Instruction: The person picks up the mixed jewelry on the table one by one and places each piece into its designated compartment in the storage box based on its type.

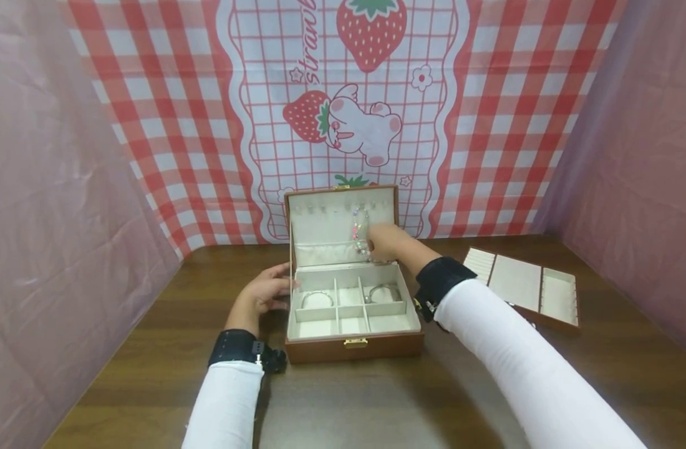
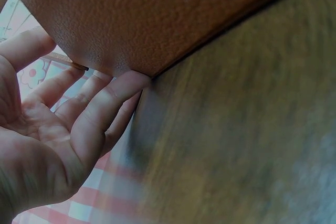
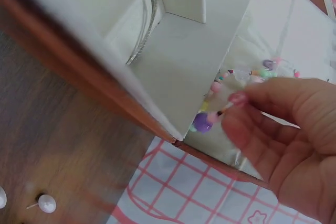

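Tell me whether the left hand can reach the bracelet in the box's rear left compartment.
Probably yes: the lid stands open and nothing covers that bracelet; the left hand, beside the box, need only clear its side wall.

Checked strawberry cloth (image 1: 169, 112) behind brown table (image 1: 152, 362), between pink drapes (image 1: 57, 206)

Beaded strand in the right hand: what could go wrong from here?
The beaded strand could slip, since the right hand pinches just a small part of it. Pulling it might also shift the open lid behind it. The loose pearl stud on the table could get knocked by the right sleeve.
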Demonstrator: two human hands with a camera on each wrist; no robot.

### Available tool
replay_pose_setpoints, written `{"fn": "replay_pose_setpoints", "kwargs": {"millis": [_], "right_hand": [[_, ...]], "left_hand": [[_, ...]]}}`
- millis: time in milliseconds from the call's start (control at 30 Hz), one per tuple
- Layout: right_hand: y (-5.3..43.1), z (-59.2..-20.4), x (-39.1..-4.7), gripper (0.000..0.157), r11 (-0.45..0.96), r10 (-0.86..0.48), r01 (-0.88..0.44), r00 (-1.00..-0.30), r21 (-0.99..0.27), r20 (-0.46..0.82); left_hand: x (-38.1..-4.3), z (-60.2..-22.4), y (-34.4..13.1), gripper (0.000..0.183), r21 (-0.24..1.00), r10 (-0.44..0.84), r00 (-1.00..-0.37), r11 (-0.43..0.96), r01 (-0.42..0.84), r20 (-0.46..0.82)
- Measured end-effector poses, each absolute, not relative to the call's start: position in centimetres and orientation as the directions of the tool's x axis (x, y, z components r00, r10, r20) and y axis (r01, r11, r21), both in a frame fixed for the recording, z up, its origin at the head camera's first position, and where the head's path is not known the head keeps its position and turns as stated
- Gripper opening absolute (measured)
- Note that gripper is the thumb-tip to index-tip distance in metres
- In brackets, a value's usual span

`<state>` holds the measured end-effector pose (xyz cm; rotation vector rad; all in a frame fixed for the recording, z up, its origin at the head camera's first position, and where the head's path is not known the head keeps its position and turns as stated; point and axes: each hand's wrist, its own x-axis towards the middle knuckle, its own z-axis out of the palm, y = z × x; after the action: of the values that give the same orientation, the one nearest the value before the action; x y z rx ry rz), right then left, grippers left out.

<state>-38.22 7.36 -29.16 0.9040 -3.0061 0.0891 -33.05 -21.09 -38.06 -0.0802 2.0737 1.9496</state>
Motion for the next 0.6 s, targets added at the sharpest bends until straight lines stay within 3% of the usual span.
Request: {"fn": "replay_pose_setpoints", "kwargs": {"millis": [100, 300, 400, 600], "right_hand": [[7.4, -29.1, -38.6, 0.009, 0.827, -0.547, -0.555, -0.831, -0.091, 0.102], [6.5, -29.8, -39.3, 0.032, 0.856, -0.502, -0.508, -0.861, -0.095, 0.084], [5.9, -29.7, -39.2, 0.035, 0.879, -0.474, -0.475, -0.88, -0.05, 0.039], [4.7, -29.3, -38.8, 0.02, 0.91, -0.412, -0.411, -0.911, -0.052, -0.017]], "left_hand": [[-33.1, -37.9, -21.1, 0.073, 0.968, 0.162, -0.956, 0.086, -0.235, -0.247], [-33.2, -38.3, -21.2, 0.074, 0.967, 0.151, -0.956, 0.08, -0.242, -0.252], [-33.4, -38.5, -21.2, 0.074, 0.967, 0.152, -0.956, 0.085, -0.242, -0.252], [-33.3, -38.2, -21.1, 0.073, 0.966, 0.152, -0.955, 0.087, -0.243, -0.254]]}}
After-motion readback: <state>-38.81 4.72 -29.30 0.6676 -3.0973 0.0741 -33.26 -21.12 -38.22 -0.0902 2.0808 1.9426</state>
